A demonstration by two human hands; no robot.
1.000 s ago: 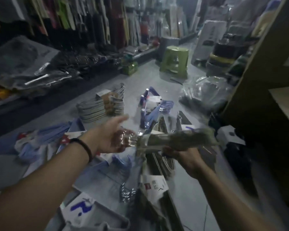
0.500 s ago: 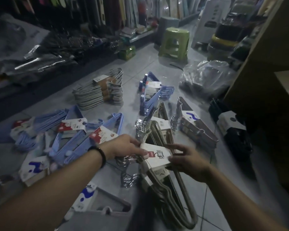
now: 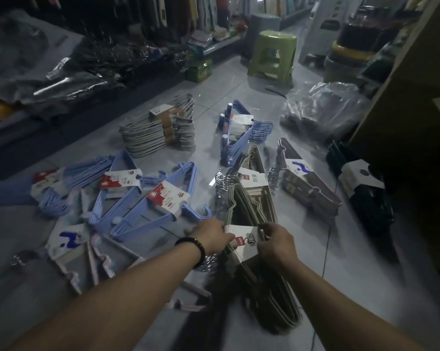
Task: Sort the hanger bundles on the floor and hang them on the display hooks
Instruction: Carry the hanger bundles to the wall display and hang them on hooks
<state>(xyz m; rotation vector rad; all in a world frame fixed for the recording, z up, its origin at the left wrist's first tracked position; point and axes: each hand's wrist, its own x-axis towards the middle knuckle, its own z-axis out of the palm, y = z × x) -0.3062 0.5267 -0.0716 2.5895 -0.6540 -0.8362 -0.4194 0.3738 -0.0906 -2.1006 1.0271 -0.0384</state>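
Many hanger bundles lie on the grey tiled floor [image 3: 340, 249]. A beige bundle [image 3: 269, 295] with a white paper label [image 3: 244, 240] lies in front of me on top of a similar pile. My left hand [image 3: 210, 235] grips its left side near the metal hooks. My right hand [image 3: 276, 243] holds the label's right edge and the wires beneath. Light blue bundles [image 3: 148, 201] lie to the left, a grey stack [image 3: 158, 130] sits farther back, and a dark blue bundle [image 3: 239, 133] stands behind the beige pile.
Pale pink hangers [image 3: 97, 262] lie at the lower left. A tan bundle [image 3: 307, 183] and a black bundle [image 3: 363, 191] lie to the right, by a wooden unit [image 3: 404, 97]. A clear bag [image 3: 320, 107] and a green stool [image 3: 273, 57] stand farther back. Shelves of goods line the left.
The beige bundle, held up in the air a second ago, has come down onto the pile on the floor. Both hands stayed on it and shifted a little along the label.
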